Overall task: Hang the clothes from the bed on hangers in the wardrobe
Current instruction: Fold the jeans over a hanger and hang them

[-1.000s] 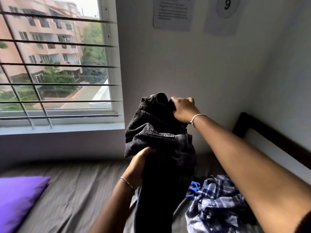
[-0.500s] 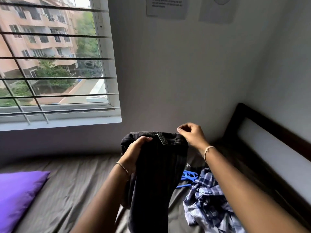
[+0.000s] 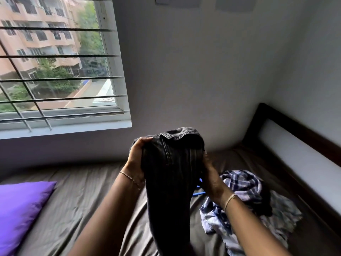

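A pair of dark grey jeans (image 3: 171,174) hangs bunched above the bed, waistband on top. My left hand (image 3: 135,159) grips the waistband's left side, fingers curled over the edge. My right hand (image 3: 211,178) holds the right side lower down, its fingers hidden behind the denim. A crumpled blue-and-white plaid shirt (image 3: 241,189) lies on the bed to the right. A blue hanger (image 3: 198,193) pokes out between the jeans and the shirt, mostly hidden.
The bed (image 3: 77,206) has a grey-brown sheet, with a purple pillow (image 3: 20,209) at the left. A dark wooden bed frame (image 3: 302,132) runs along the right wall. A barred window (image 3: 55,71) stands behind the bed. No wardrobe is in view.
The jeans came down from chest height toward the bed. My right hand slid from the waistband's top down its right side, and my left hand moved up to the waistband.
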`<state>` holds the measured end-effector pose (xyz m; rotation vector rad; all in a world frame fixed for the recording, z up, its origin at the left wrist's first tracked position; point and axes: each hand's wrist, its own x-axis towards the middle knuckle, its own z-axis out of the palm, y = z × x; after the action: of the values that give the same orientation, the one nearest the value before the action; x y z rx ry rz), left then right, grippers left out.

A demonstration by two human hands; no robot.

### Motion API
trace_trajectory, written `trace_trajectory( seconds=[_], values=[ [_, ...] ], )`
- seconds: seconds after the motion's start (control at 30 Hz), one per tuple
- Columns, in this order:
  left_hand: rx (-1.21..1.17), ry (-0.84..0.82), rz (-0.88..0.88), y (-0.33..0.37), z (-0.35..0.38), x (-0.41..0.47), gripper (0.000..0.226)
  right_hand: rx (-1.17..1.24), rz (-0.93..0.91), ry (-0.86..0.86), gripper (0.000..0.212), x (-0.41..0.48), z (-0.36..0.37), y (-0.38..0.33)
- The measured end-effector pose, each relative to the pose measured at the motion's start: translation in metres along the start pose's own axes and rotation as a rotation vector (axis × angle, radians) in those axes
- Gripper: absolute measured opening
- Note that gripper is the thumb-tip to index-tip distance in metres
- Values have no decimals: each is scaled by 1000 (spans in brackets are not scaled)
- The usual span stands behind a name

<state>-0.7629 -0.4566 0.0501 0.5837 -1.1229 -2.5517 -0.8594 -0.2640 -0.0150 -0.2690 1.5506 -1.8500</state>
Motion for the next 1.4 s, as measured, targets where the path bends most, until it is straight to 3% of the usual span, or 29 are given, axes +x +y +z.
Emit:
trace_trajectory(
  seconds=[0.1, 0.27, 0.33, 0.43, 0.57, 0.7, 0.83, 0.9, 1.07, 1.27, 1.4],
  values=[
    [29, -59, -15, 2, 7, -2, 26, 115, -41, -115, 97, -7, -3, -7],
    [180, 17, -36, 13, 33, 2, 32, 338, -92, -316, 72, -24, 2, -25],
    [221, 7, -50, 17, 38, 4, 45, 327, -59, -323, 76, -29, 3, -32],
    [262, -60, -85, 26, 44, 6, 37, 301, -7, -306, 84, -35, 3, -41],
    [298, -138, -111, 39, 53, 5, 42, 365, -11, -285, 86, -37, -3, -47],
    [311, -176, -110, 46, 62, 6, 44, 281, -52, -234, 94, -41, 3, -58],
    [337, -102, -90, 58, 64, 12, 46, 251, -163, -140, 62, -39, 15, -76],
    [336, -54, -84, 64, 62, 13, 42, 281, -208, -92, 62, -34, 17, -88],
    [280, -140, -76, 85, 67, 7, 53, 364, -252, 24, 24, -24, 11, -115],
    [258, -397, -2, 80, 79, -7, 59, 514, -306, -35, 31, -27, 15, -143],
    [309, -510, -59, 61, 61, -5, 67, 604, -451, -66, 31, -19, 22, -164]
  ],
)
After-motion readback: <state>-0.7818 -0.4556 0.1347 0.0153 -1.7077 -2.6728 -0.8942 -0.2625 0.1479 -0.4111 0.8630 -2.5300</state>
